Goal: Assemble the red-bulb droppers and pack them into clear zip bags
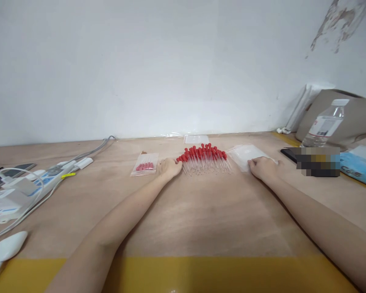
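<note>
- The fan of slim, clear, red-bulbed tubes [205, 156]: overlapped and blurred past my counting.
- Just left of the fan, the left hand [169, 167]: I can't tell whether it pinches the end bulb [179, 159].
- Just right of the fan, the right hand [264, 167] covers part of a flat, translucent plastic bag [244, 156].
- Far right of the fan, blockiness masks much of a flat black object [288, 154].
- Far left of the fan, a white, spoon-shaped piece [9, 248] is cut off.

Red-topped droppers [205, 158], left fingers [162, 166] alongside, bag [243, 155]

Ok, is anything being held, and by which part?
Can't tell: the left hand is at the leftmost droppers' bulbs, the right hand at the plastic bag.
</note>
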A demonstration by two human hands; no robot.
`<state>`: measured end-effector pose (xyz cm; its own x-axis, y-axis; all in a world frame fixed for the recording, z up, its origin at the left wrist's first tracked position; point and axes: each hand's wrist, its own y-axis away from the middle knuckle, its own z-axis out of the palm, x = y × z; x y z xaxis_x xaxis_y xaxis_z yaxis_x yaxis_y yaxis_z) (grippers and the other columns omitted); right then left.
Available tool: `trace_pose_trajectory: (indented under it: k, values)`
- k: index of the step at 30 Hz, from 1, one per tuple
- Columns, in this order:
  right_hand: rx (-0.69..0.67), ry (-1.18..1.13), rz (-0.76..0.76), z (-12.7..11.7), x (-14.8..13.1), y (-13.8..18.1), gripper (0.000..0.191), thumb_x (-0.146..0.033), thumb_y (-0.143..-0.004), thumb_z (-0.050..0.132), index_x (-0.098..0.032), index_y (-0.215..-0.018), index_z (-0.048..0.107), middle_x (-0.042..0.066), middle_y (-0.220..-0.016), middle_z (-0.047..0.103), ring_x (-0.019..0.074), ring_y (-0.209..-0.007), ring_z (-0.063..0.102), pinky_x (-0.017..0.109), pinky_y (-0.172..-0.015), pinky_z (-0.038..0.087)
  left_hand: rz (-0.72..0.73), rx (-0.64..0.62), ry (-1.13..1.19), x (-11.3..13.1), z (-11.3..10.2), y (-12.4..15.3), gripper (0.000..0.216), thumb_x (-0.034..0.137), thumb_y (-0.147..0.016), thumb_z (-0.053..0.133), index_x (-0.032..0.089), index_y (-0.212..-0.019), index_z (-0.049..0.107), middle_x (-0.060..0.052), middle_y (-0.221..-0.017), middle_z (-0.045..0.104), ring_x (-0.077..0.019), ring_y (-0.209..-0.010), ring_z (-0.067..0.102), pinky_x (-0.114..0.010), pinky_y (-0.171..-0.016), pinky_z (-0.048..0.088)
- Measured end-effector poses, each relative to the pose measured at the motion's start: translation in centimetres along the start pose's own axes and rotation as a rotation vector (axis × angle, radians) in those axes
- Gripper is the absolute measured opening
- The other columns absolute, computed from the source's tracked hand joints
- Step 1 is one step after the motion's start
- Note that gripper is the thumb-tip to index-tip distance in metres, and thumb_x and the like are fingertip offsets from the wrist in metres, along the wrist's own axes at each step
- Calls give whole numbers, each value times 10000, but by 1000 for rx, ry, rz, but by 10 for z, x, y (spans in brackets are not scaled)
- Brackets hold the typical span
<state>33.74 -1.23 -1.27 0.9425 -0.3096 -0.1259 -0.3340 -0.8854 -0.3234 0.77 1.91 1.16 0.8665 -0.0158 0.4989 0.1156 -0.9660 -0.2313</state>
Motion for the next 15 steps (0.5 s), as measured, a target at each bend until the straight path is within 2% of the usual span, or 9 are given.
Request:
trace_pose_trajectory:
  k: [2, 4, 7, 9, 11, 13, 15]
  values:
    - [84, -55, 3, -2, 0, 0, 361, -343, -821, 363, -187, -771, 686, 101, -894, 654, 272, -868, 563, 547, -895, 200, -15, 9, 40, -2, 1, -1, 286, 408, -681, 509, 190, -516, 594, -110, -679, 634, -314, -908, 546, -418, -819, 332]
    - [218, -190, -72, -5, -2, 4, 363, -342, -841, 346, -196, -867, 677, 83, -973, 645, 253, -935, 547, 509, -929, 223, -21, 19, 106, -7, 1, -2, 281, 382, -701, 489, 186, -516, 566, -94, -643, 614, -290, -852, 561, -389, -768, 361]
    - [310, -464, -400, -12, -15, 22, 352, -361, -852, 371, -190, -966, 656, 85, -1037, 622, 216, -995, 530, 401, -907, 347, -12, 63, 240, -18, -1, 0, 261, 358, -768, 420, 175, -616, 527, -74, -681, 598, -233, -787, 562, -338, -708, 392]
    - [246, -597, -698, -17, -30, 41, 311, -360, -843, 419, -207, -968, 659, 86, -1057, 610, 209, -1004, 529, 370, -876, 399, 11, 93, 342, -29, -6, 6, 239, 344, -814, 364, 170, -710, 491, -60, -737, 591, -187, -763, 555, -302, -689, 408]
    - [109, -651, -955, -22, -46, 61, 265, -338, -838, 453, -246, -985, 653, 66, -1075, 604, 202, -1019, 526, 374, -876, 413, 38, 91, 434, -41, -14, 17, 222, 339, -843, 323, 169, -783, 452, -39, -747, 582, -142, -699, 549, -263, -642, 421]
    - [-20, -652, -1123, -28, -59, 77, 261, -333, -836, 469, -263, -1022, 637, 59, -1064, 611, 200, -1019, 529, 385, -882, 415, 58, 60, 601, -52, -23, 31, 195, 350, -839, 353, 169, -864, 421, -10, -714, 571, -105, -603, 525, -231, -573, 416]
    - [-106, -625, -1187, -33, -68, 87, 290, -348, -828, 484, -255, -1071, 613, 68, -1066, 609, 206, -1019, 530, 407, -910, 394, 77, 29, 821, -61, -31, 45, 267, 355, -797, 455, 173, -979, 385, 18, -687, 561, -80, -538, 494, -208, -526, 399]
